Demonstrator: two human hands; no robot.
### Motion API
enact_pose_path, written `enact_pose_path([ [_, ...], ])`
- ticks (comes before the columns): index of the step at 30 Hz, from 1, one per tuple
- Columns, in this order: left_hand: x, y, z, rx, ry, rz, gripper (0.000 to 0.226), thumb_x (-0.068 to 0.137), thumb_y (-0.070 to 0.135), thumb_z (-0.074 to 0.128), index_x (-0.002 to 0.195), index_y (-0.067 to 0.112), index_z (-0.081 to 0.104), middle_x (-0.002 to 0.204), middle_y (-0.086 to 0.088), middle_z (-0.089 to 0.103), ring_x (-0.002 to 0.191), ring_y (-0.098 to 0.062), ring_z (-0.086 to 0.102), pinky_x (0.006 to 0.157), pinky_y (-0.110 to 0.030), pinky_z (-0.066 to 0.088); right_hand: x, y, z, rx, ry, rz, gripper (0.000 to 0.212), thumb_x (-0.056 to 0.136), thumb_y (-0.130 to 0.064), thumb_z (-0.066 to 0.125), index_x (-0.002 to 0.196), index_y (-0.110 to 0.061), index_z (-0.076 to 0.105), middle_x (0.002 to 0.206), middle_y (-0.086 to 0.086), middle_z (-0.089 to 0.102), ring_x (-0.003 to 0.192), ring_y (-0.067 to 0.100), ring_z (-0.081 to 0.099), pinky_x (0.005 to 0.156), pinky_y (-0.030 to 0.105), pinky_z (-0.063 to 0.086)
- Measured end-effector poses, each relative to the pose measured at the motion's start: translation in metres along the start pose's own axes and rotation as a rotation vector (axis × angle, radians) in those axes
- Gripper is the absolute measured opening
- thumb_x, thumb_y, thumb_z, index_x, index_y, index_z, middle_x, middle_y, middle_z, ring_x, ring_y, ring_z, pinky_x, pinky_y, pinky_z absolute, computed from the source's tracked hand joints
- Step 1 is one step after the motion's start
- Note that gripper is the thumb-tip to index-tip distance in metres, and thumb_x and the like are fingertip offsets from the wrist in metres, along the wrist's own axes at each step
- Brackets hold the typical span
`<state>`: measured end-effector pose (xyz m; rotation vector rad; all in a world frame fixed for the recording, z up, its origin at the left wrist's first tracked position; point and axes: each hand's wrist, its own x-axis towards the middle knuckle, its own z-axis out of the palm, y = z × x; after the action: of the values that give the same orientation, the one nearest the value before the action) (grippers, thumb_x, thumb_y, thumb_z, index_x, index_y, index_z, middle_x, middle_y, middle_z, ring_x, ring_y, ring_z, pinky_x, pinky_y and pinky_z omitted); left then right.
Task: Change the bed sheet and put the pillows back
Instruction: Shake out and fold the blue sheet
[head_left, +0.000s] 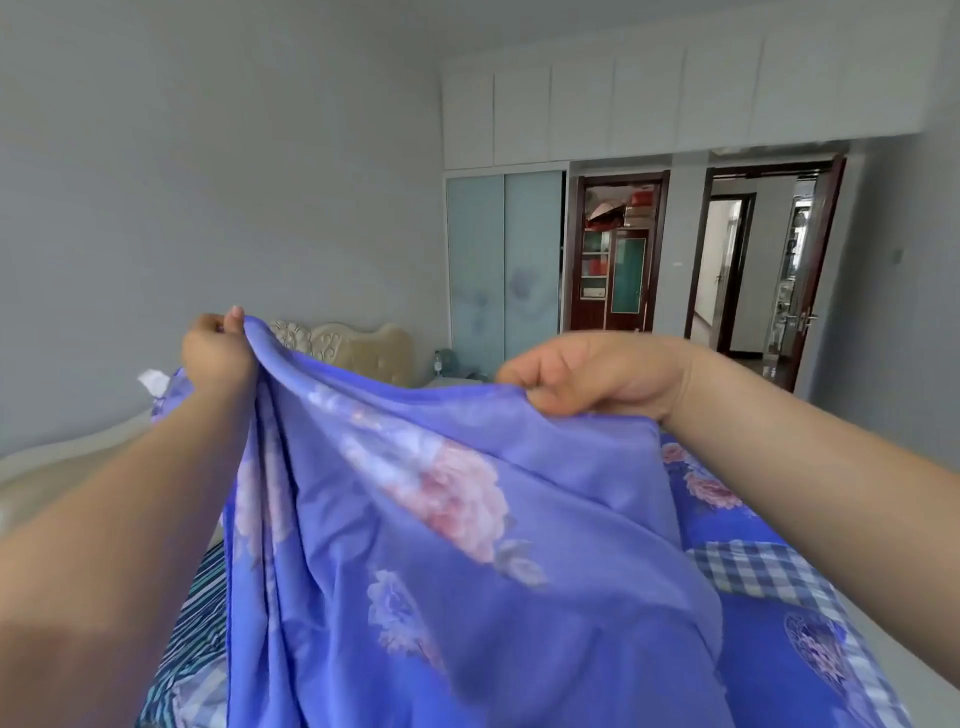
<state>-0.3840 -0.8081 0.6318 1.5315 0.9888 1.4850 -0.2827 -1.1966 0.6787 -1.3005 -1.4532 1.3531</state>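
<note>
A blue-violet bed sheet (441, 545) printed with pink flowers hangs lifted in front of me, filling the lower middle of the view. My left hand (218, 353) grips its top edge, bunched, at the upper left. My right hand (587, 374) pinches the same edge further right, fingers curled round the cloth. Under the sheet lies the bed (769, 644), covered in darker blue floral fabric with checked patches. Its cream carved headboard (353, 345) shows beyond the sheet. No pillows are in sight.
Striped and checked bedding (192, 649) lies at the lower left. A grey wall runs along the left. Frosted sliding wardrobe doors (504, 265) and white overhead cabinets (623, 104) stand at the far end, with two open dark-framed doorways (748, 270) to the right.
</note>
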Motion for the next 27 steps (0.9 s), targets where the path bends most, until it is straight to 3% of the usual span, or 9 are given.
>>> enact_pose_path([
  [2, 0.003, -0.001, 0.004, -0.077, -0.122, -0.044, 0.037, 0.089, 0.038, 0.056, 0.089, 0.001, 0.059, 0.07, -0.011, 0.051, 0.078, -0.023, 0.043, 0.074, -0.03, 0.044, 0.004, -0.007, -0.013, -0.201, 0.248, 0.014, 0.013, 0.088, -0.003, 0.058, 0.082, -0.011, 0.067, 0.074, -0.001, 0.068, 0.064, 0.006, 0.064, 0.059, 0.017, 0.051],
  [6, 0.002, -0.009, 0.006, 0.032, -0.133, -0.012, 0.038, 0.095, 0.033, 0.052, 0.101, -0.004, 0.06, 0.095, -0.03, 0.062, 0.092, -0.041, 0.059, 0.075, -0.034, 0.046, 0.009, 0.012, -0.093, -1.34, 0.996, 0.365, 0.012, 0.091, -0.014, 0.053, 0.092, -0.009, 0.064, 0.093, 0.011, 0.068, 0.088, 0.026, 0.062, 0.069, 0.029, 0.042],
  [9, -0.002, -0.02, 0.001, 0.105, -0.109, 0.026, 0.033, 0.097, 0.032, 0.049, 0.095, 0.001, 0.061, 0.085, -0.023, 0.058, 0.08, -0.031, 0.056, 0.074, -0.037, 0.042, -0.004, 0.043, -0.123, -1.272, 1.309, 0.44, 0.016, 0.094, -0.017, 0.043, 0.1, -0.01, 0.057, 0.094, 0.012, 0.062, 0.082, 0.028, 0.055, 0.067, 0.031, 0.041],
  [11, 0.0, -0.03, -0.001, 0.136, -0.132, 0.02, 0.029, 0.097, 0.033, 0.049, 0.088, 0.007, 0.057, 0.077, -0.015, 0.054, 0.076, -0.024, 0.05, 0.071, -0.032, 0.037, -0.009, 0.054, -0.125, -1.163, 1.237, 0.477, 0.012, 0.094, -0.018, 0.046, 0.093, -0.013, 0.057, 0.09, 0.007, 0.06, 0.078, 0.024, 0.053, 0.065, 0.029, 0.039],
  [15, 0.001, -0.045, -0.002, 0.171, -0.153, 0.038, 0.029, 0.098, 0.033, 0.048, 0.088, 0.006, 0.056, 0.076, -0.016, 0.054, 0.076, -0.025, 0.05, 0.072, -0.032, 0.037, -0.002, 0.055, -0.06, -0.503, 0.436, 0.356, 0.016, 0.093, -0.006, 0.055, 0.08, -0.014, 0.06, 0.07, -0.01, 0.066, 0.061, 0.0, 0.058, 0.057, 0.016, 0.045],
  [17, 0.003, -0.05, -0.005, 0.187, -0.158, 0.028, 0.029, 0.098, 0.033, 0.047, 0.085, 0.008, 0.053, 0.065, -0.013, 0.048, 0.075, -0.024, 0.049, 0.07, -0.028, 0.034, -0.005, 0.053, -0.042, -0.232, 0.23, 0.372, 0.014, 0.093, 0.0, 0.051, 0.085, -0.007, 0.059, 0.072, -0.004, 0.068, 0.062, 0.003, 0.063, 0.056, 0.016, 0.05],
  [19, 0.006, -0.056, -0.009, 0.208, -0.166, 0.016, 0.031, 0.098, 0.034, 0.047, 0.081, 0.009, 0.051, 0.061, -0.009, 0.045, 0.074, -0.024, 0.047, 0.069, -0.028, 0.034, -0.007, 0.053, -0.051, -0.452, 0.408, 0.411, 0.01, 0.094, -0.008, 0.053, 0.086, -0.01, 0.059, 0.074, -0.005, 0.065, 0.066, 0.007, 0.063, 0.059, 0.021, 0.049],
  [22, 0.005, -0.06, -0.01, 0.231, -0.188, 0.005, 0.034, 0.097, 0.036, 0.049, 0.09, 0.004, 0.058, 0.076, -0.015, 0.054, 0.077, -0.027, 0.052, 0.076, -0.037, 0.043, -0.01, 0.062, -0.084, -1.363, 1.112, 0.531, 0.013, 0.096, -0.029, 0.047, 0.097, -0.019, 0.055, 0.085, -0.002, 0.052, 0.086, 0.025, 0.059, 0.069, 0.033, 0.042],
  [27, -0.007, -0.068, -0.012, 0.387, -0.231, -0.003, 0.038, 0.098, 0.035, 0.047, 0.104, 0.001, 0.061, 0.098, -0.024, 0.062, 0.097, -0.037, 0.059, 0.089, -0.038, 0.042, -0.008, 0.088, -0.1, -1.087, 1.084, 0.456, 0.01, 0.091, -0.027, 0.056, 0.083, -0.022, 0.059, 0.086, -0.003, 0.058, 0.087, 0.021, 0.057, 0.071, 0.027, 0.04],
])
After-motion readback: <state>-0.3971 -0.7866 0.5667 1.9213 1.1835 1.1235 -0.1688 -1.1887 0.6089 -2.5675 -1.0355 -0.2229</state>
